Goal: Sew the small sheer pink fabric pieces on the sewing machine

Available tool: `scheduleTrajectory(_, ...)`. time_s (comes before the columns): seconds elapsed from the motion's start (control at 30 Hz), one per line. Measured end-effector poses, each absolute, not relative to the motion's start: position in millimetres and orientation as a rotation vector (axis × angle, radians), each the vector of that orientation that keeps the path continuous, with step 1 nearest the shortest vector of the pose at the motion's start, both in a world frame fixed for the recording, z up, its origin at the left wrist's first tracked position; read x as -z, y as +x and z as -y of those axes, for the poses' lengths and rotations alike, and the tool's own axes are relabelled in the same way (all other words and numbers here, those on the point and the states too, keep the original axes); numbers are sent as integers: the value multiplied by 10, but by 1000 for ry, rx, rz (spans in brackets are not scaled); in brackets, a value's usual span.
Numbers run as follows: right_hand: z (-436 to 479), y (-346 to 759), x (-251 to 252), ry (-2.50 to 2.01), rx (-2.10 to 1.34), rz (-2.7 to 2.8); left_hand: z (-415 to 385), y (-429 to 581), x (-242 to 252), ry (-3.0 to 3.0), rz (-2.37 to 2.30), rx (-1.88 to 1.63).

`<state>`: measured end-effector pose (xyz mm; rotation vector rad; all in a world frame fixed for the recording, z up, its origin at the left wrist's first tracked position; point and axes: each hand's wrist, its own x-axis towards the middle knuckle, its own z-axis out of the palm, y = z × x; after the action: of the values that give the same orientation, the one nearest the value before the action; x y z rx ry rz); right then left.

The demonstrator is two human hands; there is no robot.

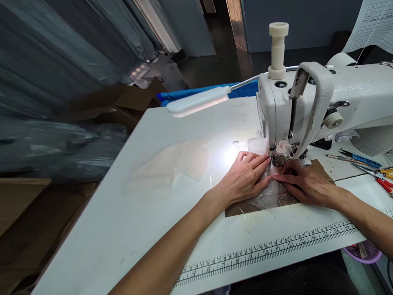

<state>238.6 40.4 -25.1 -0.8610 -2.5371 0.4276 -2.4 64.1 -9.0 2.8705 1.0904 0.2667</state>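
Observation:
A thin, sheer white fabric [268,196] lies under the needle area of a white sewing machine [276,110], over a brown sheet [239,209]. My left hand [247,176] rests flat on the fabric just left of the presser foot, its fingers spread a little. Right of the foot, my right hand [302,180] has thumb and forefinger pinched together at the fabric, close to my left thumb. The other right fingers are bent under the palm. The needle tip is too small to make out.
A lamp [199,101] hangs over the white table [147,164]. Sheer pieces [172,164] lie at left. Scissors [368,170], a blue-handled tool [365,159] and red handles [385,186] sit at right. A printed ruler [267,254] runs along the front edge, above a purple basket [368,254].

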Motion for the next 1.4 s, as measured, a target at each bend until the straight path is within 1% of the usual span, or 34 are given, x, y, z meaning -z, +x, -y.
scheduleTrajectory(0.37, -413, 2396, 264, -905, -451, 2535, -633, -2, 126, 2870, -1086, -299)
scheduleTrajectory(0.67, -412, 2412, 263, -903, -403, 2533, -610, 15, 117, 2925, -1077, -352)
scheduleTrajectory(0.9, -391, 2393, 282, -932, -432, 2515, -620, 17, 122, 2946, -1096, -281)
scheduleTrajectory(1.13, -376, 2370, 294, -941, -435, 2494, -634, 57, 88, 2924, -1175, -213)
scheduleTrajectory(1.4, -374, 2370, 314, -961, -407, 2510, -650, 91, 122, 2875, -1308, -260)
